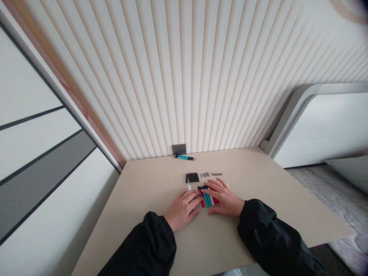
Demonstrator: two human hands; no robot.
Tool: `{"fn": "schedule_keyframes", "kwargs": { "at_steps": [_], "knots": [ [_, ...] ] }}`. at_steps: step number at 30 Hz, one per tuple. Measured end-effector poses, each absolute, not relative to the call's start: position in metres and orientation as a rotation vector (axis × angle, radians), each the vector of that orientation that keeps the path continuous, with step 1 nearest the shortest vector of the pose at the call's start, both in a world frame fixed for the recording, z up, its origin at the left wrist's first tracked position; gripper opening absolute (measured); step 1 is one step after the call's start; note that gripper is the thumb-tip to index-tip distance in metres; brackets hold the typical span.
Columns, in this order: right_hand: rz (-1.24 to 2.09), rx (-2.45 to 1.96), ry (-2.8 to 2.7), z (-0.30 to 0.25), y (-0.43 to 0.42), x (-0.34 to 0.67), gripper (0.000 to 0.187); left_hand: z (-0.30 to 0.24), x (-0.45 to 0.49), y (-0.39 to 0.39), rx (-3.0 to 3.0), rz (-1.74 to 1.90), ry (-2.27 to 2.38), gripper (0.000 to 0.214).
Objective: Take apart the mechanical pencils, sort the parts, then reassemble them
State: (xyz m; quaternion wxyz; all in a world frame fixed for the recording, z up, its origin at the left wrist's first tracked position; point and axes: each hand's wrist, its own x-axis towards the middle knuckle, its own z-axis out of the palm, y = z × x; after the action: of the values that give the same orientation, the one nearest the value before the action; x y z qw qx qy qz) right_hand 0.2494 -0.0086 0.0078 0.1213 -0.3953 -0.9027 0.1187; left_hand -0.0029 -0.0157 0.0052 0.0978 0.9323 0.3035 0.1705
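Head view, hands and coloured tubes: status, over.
Left hand by coloured tubes, grip unclear. Right hand open above them, partly hiding them. Black pieces beyond, uncovered.

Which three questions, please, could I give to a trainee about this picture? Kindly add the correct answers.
1. True or false: in this view, the right hand partly hides the coloured tubes.
2. Fill in: the row of short pieces beyond the coloured tubes is ____ in colour.
3. What lies nearest the dark wall plate? a) the coloured tubes b) the short pieces c) a blue-and-black pen

Key: 1. true; 2. black; 3. c
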Motion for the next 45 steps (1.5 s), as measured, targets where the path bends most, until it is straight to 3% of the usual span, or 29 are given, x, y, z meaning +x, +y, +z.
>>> {"fn": "schedule_keyframes", "kwargs": {
  "at_steps": [3, 9, 22, 29, 37, 45],
  "knots": [
    [0.425, -1.144, -2.67, 0.007, -0.001, 0.243, 0.081, 0.005, -0.003, -0.016, 2.751, 0.499, 0.902, 0.037],
    [0.492, -1.164, -2.638, 0.004, 0.003, 0.237, 0.073, 0.004, -0.004, -0.016, 2.729, 0.48, 0.903, 0.037],
    [0.386, -1.141, -2.617, 0.007, 0.0, 0.238, 0.075, 0.004, -0.003, -0.016, 2.72, 0.456, 0.914, 0.038],
    [0.185, -1.286, -2.554, 0.048, 0.042, 0.235, 0.034, 0.004, -0.005, -0.015, 2.748, 0.427, 0.901, 0.04],
    [0.076, -1.589, -2.679, 0.052, 0.132, 0.195, 0.024, 0.007, -0.007, -0.018, 2.74, 0.538, 0.9, 0.035],
    [0.025, -1.72, -2.722, 0.032, 0.152, 0.169, 0.026, -0.003, -0.015, -0.006, 2.609, 0.82, 1.211, 0.029]
  ]
}}
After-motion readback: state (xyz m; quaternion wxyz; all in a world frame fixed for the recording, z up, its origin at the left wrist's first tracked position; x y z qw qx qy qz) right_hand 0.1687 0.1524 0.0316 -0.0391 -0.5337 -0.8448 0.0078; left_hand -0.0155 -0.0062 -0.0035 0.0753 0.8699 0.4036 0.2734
